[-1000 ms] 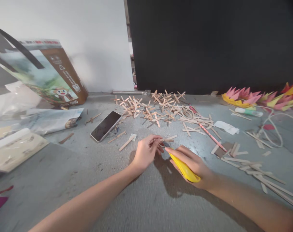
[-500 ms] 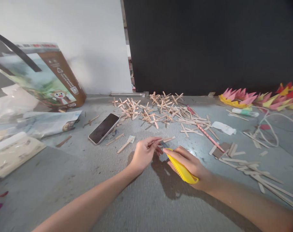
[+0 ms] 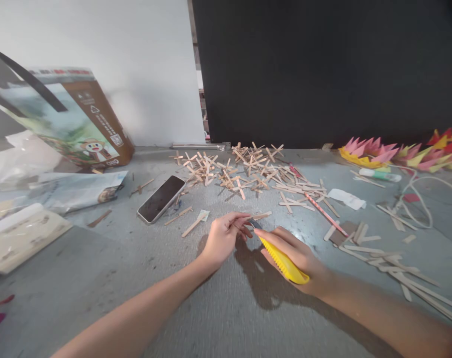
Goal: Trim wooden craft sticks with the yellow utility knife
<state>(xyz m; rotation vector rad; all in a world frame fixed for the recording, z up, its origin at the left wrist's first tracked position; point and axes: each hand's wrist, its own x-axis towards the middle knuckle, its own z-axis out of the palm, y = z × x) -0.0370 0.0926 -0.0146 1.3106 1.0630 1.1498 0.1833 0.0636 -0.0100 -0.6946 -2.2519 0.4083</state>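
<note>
My left hand (image 3: 226,235) pinches a thin wooden craft stick (image 3: 262,216), whose far end juts out to the right past the fingertips. In my right hand (image 3: 298,253) is a yellow utility knife (image 3: 284,261), held with the fingers wrapped round its ribbed handle. The knife's grey blade end (image 3: 254,223) meets the stick close to my left fingertips; the exact contact is hidden by the fingers. Both hands are just above the grey table (image 3: 211,313), and a dark shadow falls below them.
Behind the hands lies a heap of crossed sticks (image 3: 226,174). A phone (image 3: 162,199) is to the left, near a brown printed bag (image 3: 95,124). Loose sticks (image 3: 393,268), a striped red pencil (image 3: 326,215), a glue stick (image 3: 380,175) and folded-paper pieces (image 3: 369,153) spread over the right side.
The knife has shifted very slightly to the right and down against the stick. My left hand stays nearly still, and the whole view has moved a touch.
</note>
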